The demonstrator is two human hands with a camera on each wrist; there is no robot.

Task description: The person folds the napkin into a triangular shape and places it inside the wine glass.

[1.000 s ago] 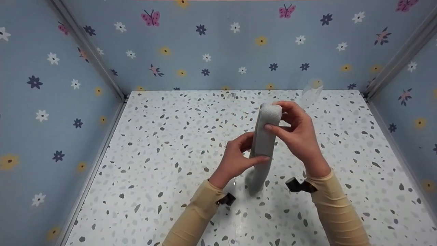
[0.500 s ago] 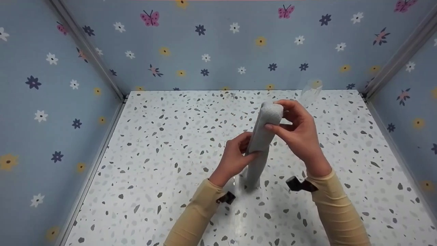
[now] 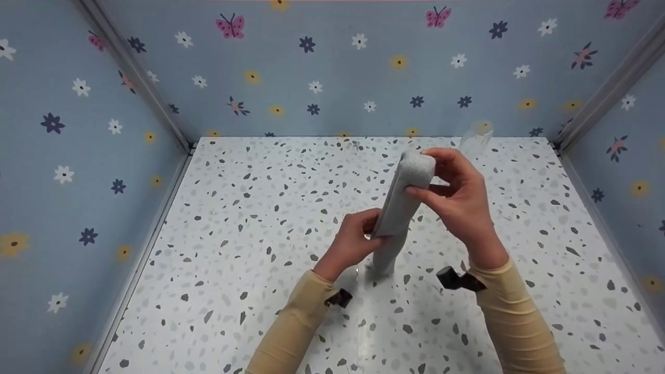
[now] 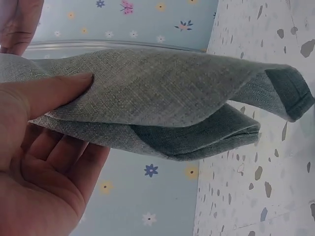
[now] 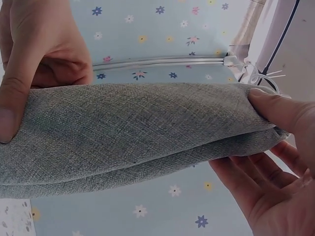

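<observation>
A folded piece of grey woven cloth (image 3: 402, 208) is held up, slanting, between both hands. Its layers hang down toward the table, and darker hemmed edges (image 4: 290, 93) show at the loose end in the left wrist view. My left hand (image 3: 349, 241) pinches the cloth around its middle, the thumb (image 4: 61, 91) on one face and the fingers behind. At the upper end my right hand (image 3: 460, 200) pinches the rounded fold between thumb and fingers. The right wrist view shows the cloth (image 5: 142, 128) stretched between the two hands, layers lying together.
A clear, see-through cup-like object (image 3: 476, 139) stands at the back right near the rear wall. The speckled white table (image 3: 249, 208) is bounded by blue flower-patterned panels (image 3: 332, 67) behind and at both sides. A white cord (image 5: 261, 76) appears in the right wrist view.
The upper end of the cloth has risen slightly to the right with my right hand. Its lower part has shifted left, and my left thumb now sits on the cloth's left side.
</observation>
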